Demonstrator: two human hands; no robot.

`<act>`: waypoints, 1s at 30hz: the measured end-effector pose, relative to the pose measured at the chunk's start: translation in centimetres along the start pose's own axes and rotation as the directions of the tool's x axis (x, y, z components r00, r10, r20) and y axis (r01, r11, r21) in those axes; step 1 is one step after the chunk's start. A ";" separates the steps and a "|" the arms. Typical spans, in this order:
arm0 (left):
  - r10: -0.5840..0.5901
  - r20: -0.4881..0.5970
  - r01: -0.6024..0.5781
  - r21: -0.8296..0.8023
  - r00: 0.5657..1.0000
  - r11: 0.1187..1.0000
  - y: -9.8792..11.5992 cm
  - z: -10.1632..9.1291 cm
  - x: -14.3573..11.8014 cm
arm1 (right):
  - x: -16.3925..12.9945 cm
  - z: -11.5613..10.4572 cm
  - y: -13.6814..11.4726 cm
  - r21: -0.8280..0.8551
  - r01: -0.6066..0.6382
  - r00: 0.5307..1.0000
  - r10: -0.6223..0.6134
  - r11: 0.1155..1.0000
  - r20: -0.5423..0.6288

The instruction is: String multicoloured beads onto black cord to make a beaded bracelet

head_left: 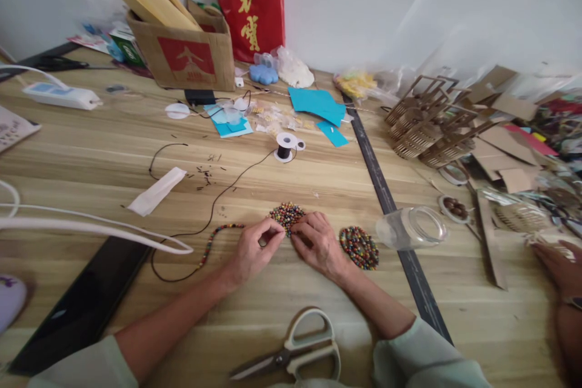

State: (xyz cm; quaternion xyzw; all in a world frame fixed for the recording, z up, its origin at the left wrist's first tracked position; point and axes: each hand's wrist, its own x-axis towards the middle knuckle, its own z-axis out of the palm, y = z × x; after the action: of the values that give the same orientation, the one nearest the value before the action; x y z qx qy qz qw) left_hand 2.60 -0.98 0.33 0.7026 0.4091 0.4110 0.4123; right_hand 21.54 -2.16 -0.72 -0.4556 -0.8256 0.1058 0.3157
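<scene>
**Threading beads onto black cord**

Stringing looks under way. The left hand (252,250) pinches the cord's end, fingers closed, beside the bead pile (286,216) on the wooden table (318,188). The right hand (318,245) curls over the pile's edge, fingertips pinched, seemingly on a bead. The beaded strand (218,236) trails left. Judged next: align bead hole with cord tip.

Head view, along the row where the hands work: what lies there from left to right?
Strung beads on the cord → left hand → right hand → flat beaded disc → clear plastic jar on its side → another person's hand.
</scene>
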 end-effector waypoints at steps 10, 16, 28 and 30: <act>-0.052 0.050 0.050 0.054 0.997 0.997 -0.4 0.1 -0.1 | 0.1 -0.1 0.1 0.001 0.003 1.000 -0.003 1.000 0.003; -0.021 0.053 0.016 0.078 0.998 0.997 -0.9 0.3 -0.1 | 0.1 -0.5 0.0 0.134 0.036 0.998 -0.028 0.990 -0.063; 0.009 0.074 -0.013 0.060 0.997 0.998 -1.0 0.6 -0.2 | 0.2 -0.5 -0.3 0.292 0.093 0.995 -0.079 0.952 -0.058; 0.005 0.077 -0.010 0.067 0.997 0.998 -1.0 0.6 -0.2 | 0.2 -0.5 -0.3 0.297 0.093 0.995 -0.081 0.950 -0.052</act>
State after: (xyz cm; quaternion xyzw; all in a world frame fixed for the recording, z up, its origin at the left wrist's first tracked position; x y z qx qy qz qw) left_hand 2.86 -0.96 -0.80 0.7330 0.4040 0.3710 0.4024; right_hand 21.57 -2.24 -0.11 -0.3677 -0.8131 0.2064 0.4012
